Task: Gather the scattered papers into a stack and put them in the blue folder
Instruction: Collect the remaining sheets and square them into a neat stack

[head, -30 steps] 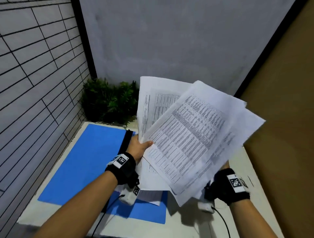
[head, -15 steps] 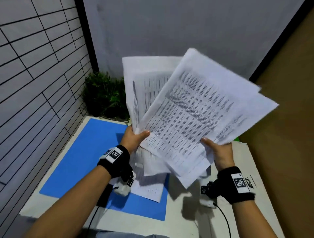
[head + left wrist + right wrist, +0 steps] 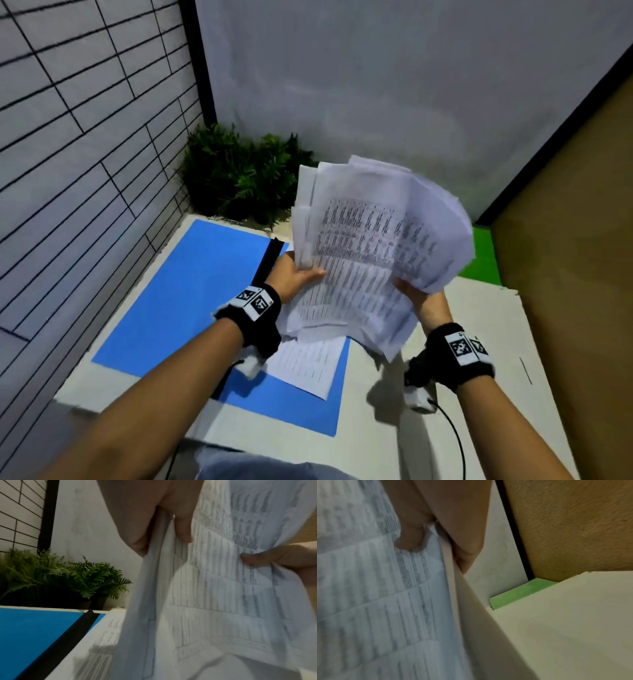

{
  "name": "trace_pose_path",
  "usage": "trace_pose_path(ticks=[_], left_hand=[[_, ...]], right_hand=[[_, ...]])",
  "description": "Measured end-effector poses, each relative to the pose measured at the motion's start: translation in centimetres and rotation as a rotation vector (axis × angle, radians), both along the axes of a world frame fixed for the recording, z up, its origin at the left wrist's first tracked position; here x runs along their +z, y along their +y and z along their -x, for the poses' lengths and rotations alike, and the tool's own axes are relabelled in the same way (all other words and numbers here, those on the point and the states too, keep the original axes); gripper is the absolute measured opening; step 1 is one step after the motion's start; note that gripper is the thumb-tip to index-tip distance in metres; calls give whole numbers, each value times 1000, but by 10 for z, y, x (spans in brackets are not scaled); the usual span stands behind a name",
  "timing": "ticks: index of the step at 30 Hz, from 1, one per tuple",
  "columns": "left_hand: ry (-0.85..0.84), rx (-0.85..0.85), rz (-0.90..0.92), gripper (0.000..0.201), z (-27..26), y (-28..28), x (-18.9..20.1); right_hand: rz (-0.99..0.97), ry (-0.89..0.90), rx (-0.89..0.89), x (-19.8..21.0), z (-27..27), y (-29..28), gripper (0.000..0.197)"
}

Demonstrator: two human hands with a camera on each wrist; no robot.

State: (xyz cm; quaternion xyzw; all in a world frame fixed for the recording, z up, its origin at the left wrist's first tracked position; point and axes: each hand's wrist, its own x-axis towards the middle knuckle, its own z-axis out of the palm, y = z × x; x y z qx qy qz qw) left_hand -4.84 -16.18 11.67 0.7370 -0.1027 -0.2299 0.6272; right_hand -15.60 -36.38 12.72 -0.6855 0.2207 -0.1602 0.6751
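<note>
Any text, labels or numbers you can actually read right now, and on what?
None legible.
White printed papers held by left hand and right hand: dense table rows, too blurred.
Sheet lying on the blue folder: lines too small.
Black wristbands: square code markers, no words.
</note>
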Motion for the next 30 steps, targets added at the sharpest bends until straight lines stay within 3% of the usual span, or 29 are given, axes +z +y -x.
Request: trace_pose_path(ticks=[5, 6, 9, 12, 14, 16, 18, 20, 23, 26, 28, 30], left_hand=[[132, 9, 23, 18, 5, 4, -24], [147, -8, 32, 22, 4, 3, -32], [149, -58, -32, 62, 4, 4, -47], [168, -31, -31, 60, -1, 6, -51], [218, 83, -10, 51, -11, 13, -64], [123, 53, -303, 49, -21, 23, -84], [-38, -143, -796, 64, -24, 34, -108], [-158, -282, -1078, 74, -19, 36, -122], [-170, -278, -1171, 88, -10, 27, -127], [-17, -209, -1128, 93, -10, 19, -130], [52, -215, -1101, 79, -11, 20, -131], [45, -221, -1097, 58, -8, 23, -131]], right_hand=[[-88, 52, 118, -13, 7, -2, 31], [-132, 88, 123, -19, 10, -1, 32], [-159, 195, -5, -38, 14, -5, 59], [-43, 232, -79, -41, 14, -4, 20], [-9, 222, -120, -41, 15, -9, 31], [24, 214, -138, -38, 17, -16, 31], [37, 216, -174, -37, 21, -25, 19], [38, 234, -188, -37, 24, -33, 12], [5, 247, -208, -37, 30, -37, 30], [-20, 265, -249, -41, 38, -38, 21], [-42, 287, -244, -43, 44, -37, 6], [-93, 281, -246, -44, 51, -36, 27]])
